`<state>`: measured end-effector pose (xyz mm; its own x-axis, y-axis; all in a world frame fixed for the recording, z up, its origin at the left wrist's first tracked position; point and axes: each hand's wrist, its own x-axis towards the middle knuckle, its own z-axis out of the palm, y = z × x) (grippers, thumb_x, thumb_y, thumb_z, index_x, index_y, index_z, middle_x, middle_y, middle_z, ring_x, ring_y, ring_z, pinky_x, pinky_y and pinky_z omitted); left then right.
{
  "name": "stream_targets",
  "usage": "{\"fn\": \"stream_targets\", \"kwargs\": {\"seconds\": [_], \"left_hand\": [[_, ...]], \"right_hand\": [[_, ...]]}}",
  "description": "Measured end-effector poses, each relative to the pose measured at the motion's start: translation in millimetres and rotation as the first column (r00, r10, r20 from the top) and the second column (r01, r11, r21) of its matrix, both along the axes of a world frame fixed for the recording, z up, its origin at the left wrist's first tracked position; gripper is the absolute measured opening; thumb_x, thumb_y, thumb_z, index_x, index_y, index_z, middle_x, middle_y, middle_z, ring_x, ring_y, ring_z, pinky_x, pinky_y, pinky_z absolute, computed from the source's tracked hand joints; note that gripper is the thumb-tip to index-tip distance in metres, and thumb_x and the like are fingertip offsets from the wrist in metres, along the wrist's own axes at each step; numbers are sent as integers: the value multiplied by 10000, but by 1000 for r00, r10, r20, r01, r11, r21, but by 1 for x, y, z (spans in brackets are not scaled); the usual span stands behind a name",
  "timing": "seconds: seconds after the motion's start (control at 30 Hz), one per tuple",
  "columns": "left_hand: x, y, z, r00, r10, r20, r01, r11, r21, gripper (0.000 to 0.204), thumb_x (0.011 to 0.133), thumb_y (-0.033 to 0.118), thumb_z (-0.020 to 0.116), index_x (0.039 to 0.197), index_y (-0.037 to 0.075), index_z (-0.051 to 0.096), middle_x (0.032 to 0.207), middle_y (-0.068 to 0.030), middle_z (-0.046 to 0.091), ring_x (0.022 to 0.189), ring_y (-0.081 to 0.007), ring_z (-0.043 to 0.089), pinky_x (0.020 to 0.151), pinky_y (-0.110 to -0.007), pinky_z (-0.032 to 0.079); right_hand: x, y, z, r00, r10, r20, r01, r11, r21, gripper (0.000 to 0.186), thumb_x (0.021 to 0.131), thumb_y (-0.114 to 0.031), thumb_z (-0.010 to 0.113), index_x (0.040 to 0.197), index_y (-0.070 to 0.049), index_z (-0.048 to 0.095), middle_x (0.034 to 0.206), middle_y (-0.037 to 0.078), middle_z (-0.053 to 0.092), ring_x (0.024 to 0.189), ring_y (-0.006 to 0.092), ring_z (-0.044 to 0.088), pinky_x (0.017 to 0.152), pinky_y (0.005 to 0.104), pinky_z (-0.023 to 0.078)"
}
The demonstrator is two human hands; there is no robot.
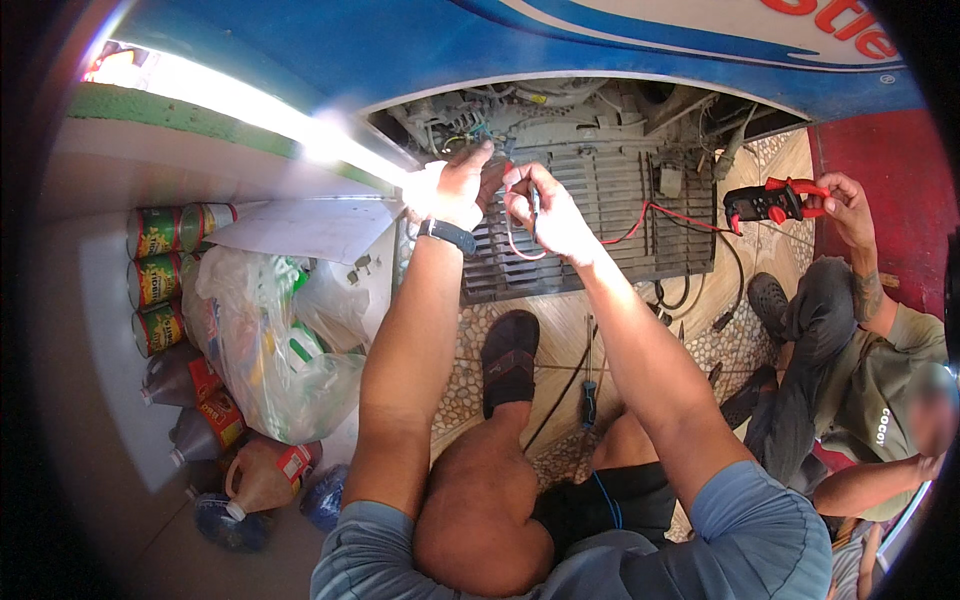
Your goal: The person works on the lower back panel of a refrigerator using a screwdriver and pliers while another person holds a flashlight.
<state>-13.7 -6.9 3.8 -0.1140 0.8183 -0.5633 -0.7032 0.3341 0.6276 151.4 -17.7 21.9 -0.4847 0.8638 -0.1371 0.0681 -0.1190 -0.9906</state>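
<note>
My left hand [455, 188], with a dark watch [447, 236] on its wrist, reaches to the wiring [482, 132] inside the opened lower bay of a blue and white appliance [300, 50]. Its fingers are stretched out; glare washes out part of it. Close beside it, my right hand [556, 215] is closed on a test probe, red at its end, with a pale lead [516, 243] looping below. A red lead [645, 212] runs right to a red and black clamp meter [765, 203], which another person's hand [848, 207] holds up.
A slatted grille [600, 230] lies just under my hands. A screwdriver [589, 400] and dark cables [735, 300] are on the floor. Left stand cans [155, 280], jugs [270, 475] and a plastic bag [265, 335]. The other person [870, 370] crouches at right by a red wall [880, 200].
</note>
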Motion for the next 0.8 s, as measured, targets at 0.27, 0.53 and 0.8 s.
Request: {"fn": "stream_targets", "kwargs": {"seconds": [0.27, 0.53, 0.8], "left_hand": [[2, 2, -14, 998, -43, 52, 38, 995, 92, 171, 857, 101, 668, 992, 21, 599, 985, -90, 635, 814, -208, 637, 730, -348, 537], [1, -3, -16, 981, -90, 172, 59, 982, 180, 122, 852, 72, 622, 954, 29, 569, 919, -82, 619, 762, -214, 622, 691, -356, 509], [-2, -6, -19, 994, -110, -14, 109, 945, 308, 141, 923, 54, 582, 1055, 13, 611, 959, -87, 646, 836, -212, 643, 737, -353, 530]], "right_hand": [[-7, 11, 2, 1000, -8, -1, 8, 1000, -30, 238, 929, -139, 614, 1132, -29, 555, 897, 72, 661, 796, 131, 610, 709, 292, 501], [-10, 14, -3, 993, -28, -113, 18, 996, -88, 207, 954, -115, 596, 1135, -30, 544, 881, 30, 605, 755, 110, 553, 698, 271, 482], [-12, 9, -5, 963, -75, -260, 22, 980, -199, 190, 967, -133, 616, 1121, -35, 561, 883, 17, 579, 747, 111, 533, 694, 270, 475]]}}
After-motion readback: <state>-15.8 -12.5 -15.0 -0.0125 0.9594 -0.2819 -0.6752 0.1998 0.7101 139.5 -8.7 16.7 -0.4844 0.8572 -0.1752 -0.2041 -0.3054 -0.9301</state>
